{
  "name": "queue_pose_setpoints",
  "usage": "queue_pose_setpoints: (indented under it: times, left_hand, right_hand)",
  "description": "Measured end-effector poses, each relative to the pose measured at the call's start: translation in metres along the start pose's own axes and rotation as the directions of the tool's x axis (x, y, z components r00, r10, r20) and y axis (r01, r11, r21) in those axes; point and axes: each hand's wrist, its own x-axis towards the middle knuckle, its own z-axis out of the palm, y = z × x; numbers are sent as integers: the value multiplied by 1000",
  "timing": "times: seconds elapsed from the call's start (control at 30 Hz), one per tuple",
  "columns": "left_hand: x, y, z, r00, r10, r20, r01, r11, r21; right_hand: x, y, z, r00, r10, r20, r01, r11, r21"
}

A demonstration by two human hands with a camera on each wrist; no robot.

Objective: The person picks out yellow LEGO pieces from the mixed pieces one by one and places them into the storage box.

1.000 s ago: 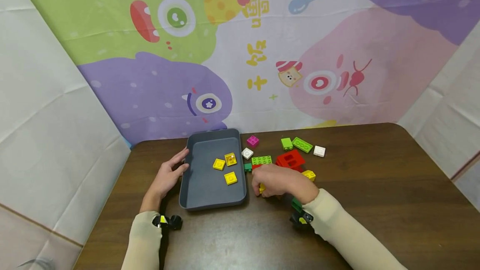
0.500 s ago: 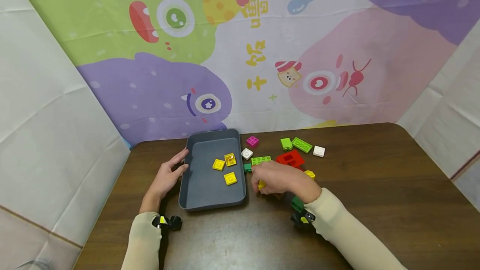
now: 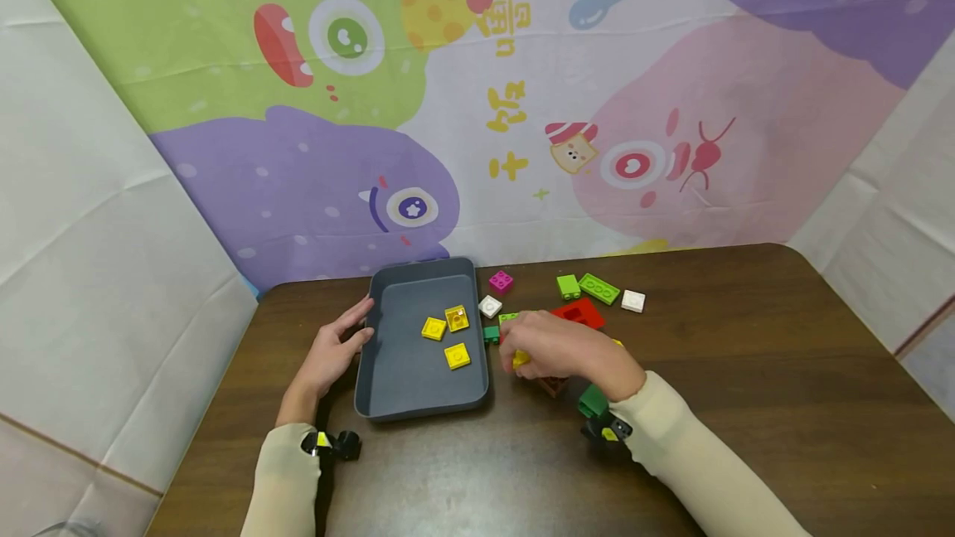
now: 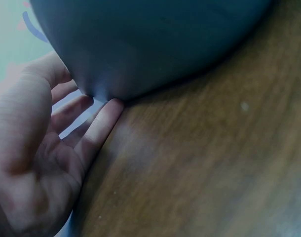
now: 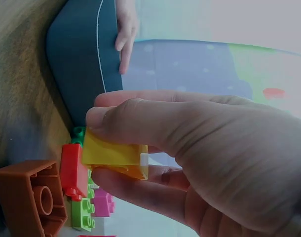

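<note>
Between the thumb and fingers of my right hand (image 3: 563,346) is a yellow toy brick (image 5: 113,153), pinched above the loose bricks just right of the grey tray (image 3: 395,388). My left hand (image 3: 328,359) rests at the tray's left side, its fingers fairly straight and touching the wall, as the left wrist view also shows. Three flat yellow bricks lie inside the tray, one of them a yellow plate (image 3: 458,355). Under and beside the right hand are a brown brick (image 5: 24,192) with its hollow side showing and a red brick (image 5: 74,168).
Beyond the right hand lie a magenta brick (image 3: 501,281), a white piece (image 3: 489,306), a red piece (image 3: 585,315), a lime plate (image 3: 599,288) and another white piece (image 3: 633,301). A dark green brick (image 3: 593,401) sits near the right wrist. A printed cloth (image 3: 507,222) hangs behind the table.
My right hand has risen slightly with the yellow brick, and more of the brown brick shows beneath it. The left hand stays at the tray.
</note>
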Motion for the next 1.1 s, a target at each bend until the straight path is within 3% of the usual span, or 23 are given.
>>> queue_pose_setpoints:
  times: [0.3, 0.5, 0.77, 1.1]
  left_hand:
    - [1, 0, 0, 1000, 0, -8, 0, 1000, 3]
    - [0, 1, 0, 1000, -3, -2, 3, 1000, 8]
    - [-1, 1, 0, 1000, -7, -1, 7, 1000, 11]
    - [0, 1, 0, 1000, -1, -1, 1, 1000, 12]
  right_hand:
    - [5, 2, 1, 993, -62, -103, 55, 996, -67]
    - [5, 3, 2, 972, -128, -199, 103, 986, -134]
    - [8, 7, 4, 941, -143, -308, 79, 974, -213]
    - [10, 8, 6, 939, -141, -315, 74, 973, -217]
